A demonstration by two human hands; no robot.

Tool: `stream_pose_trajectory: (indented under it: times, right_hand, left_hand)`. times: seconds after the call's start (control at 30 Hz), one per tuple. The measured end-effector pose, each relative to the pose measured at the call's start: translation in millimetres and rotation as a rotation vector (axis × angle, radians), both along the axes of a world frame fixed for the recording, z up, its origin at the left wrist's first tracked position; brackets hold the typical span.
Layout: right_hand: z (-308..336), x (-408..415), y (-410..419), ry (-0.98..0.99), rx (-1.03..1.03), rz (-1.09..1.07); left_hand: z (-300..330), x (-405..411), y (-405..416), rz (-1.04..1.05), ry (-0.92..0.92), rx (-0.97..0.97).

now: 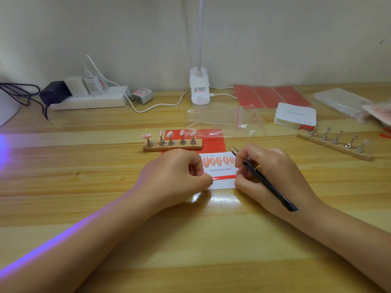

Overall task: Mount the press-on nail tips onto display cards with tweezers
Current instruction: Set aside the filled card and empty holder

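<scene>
While our curled right hand (273,174) grips the tweezers (262,178) and the left hand (175,176) pinches the display card (222,182), we'd judge the nail tips (218,161) light, slick, best nipped by their edges.

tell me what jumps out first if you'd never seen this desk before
Both hands meet at the desk's centre over a white display card printed "Handmade Nail", bearing a row of pink nail tips. The left hand pinches a red strip on the card, while the right hand holds black tweezers. Just behind stands a wooden holder with five more pink tips on metal stands.
</scene>
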State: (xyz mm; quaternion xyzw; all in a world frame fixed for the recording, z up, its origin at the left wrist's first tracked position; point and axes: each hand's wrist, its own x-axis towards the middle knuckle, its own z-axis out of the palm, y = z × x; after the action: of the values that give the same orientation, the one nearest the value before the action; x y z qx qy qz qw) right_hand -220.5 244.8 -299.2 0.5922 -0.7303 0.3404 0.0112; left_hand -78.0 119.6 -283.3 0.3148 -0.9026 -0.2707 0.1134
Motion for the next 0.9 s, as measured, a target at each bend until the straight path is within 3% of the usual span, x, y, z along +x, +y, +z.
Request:
stream_pose_trajectory:
  times: [0.77,0.9]
  right_hand:
    - [-1.3,2.4,-1.9,0.161,0.030,-0.060]
    - [-0.3,2.7,-0.1,0.111,0.072,-0.126]
  left_hand:
    - [-2.0,-1.5,1.8,0.006,-0.047,-0.100]
    - [-3.6,0.2,2.5,0.018,-0.002,-0.153]
